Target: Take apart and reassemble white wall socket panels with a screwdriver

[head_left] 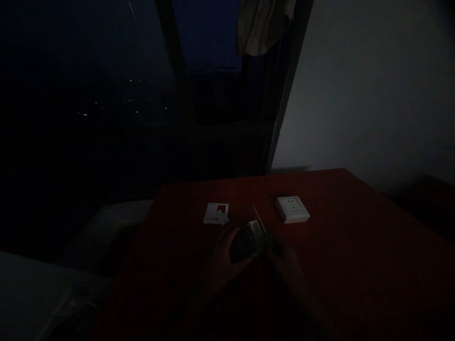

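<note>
My left hand (223, 263) is closed around a dark, boxy switch or socket body (242, 244), which has a pale part (255, 229) along its upper right side. In my right hand (286, 263) is a screwdriver (259, 219) with a green handle, its thin shaft slanting up and left, away from me. The handle end is close beside the dark body; in this gloom I cannot tell whether they touch. Beyond my left hand lies a white faceplate frame (206, 219) with a small white rectangular piece (222, 218) resting over its edge. A white wall socket (293, 209) sits farther right.
Everything stands on a reddish-brown table (341, 199) in very dim light. A pale wall (362, 94) rises behind it on the right. Dark windows (117, 118) fill the left and back, with a cloth (261, 28) hanging at the top.
</note>
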A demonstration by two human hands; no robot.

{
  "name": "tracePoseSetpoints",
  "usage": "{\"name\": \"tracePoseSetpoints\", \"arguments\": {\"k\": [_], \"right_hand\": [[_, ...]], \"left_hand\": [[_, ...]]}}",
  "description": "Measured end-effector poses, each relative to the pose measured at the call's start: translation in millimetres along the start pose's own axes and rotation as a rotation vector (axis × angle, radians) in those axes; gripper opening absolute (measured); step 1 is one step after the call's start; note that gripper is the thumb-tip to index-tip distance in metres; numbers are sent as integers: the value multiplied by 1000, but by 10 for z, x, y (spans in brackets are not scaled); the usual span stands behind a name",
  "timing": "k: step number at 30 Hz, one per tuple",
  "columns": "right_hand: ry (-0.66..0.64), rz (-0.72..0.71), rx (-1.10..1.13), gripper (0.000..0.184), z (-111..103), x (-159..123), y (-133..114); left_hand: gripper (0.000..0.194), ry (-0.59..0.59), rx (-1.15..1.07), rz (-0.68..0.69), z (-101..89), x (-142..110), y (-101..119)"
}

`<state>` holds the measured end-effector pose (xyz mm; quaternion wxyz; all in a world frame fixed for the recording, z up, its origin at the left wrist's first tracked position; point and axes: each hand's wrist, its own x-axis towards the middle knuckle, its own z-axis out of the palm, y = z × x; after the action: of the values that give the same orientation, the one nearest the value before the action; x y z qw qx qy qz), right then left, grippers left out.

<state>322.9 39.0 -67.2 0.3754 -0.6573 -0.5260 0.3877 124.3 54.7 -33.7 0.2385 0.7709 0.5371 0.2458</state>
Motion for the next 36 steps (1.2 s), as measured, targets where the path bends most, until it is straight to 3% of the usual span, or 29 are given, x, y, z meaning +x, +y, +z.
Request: {"name": "tracePoseSetpoints", "arguments": {"k": [8, 14, 19, 30, 36], "right_hand": [[25, 64, 101, 43, 11, -193, -27], [-14, 94, 150, 42, -1, -211, -3], [-27, 9, 136, 41, -11, -216, 11], [-28, -70, 115, 39, 27, -237, 51], [-17, -62, 108, 40, 21, -246, 39]], "left_hand": [[71, -23, -64, 44, 167, 156, 18], [72, -80, -83, 62, 119, 212, -38], [68, -154, -133, 115, 69, 232, -63], [71, -91, -44, 136, 148, 242, -101], [53, -43, 17, 67, 129, 272, -107]]}}
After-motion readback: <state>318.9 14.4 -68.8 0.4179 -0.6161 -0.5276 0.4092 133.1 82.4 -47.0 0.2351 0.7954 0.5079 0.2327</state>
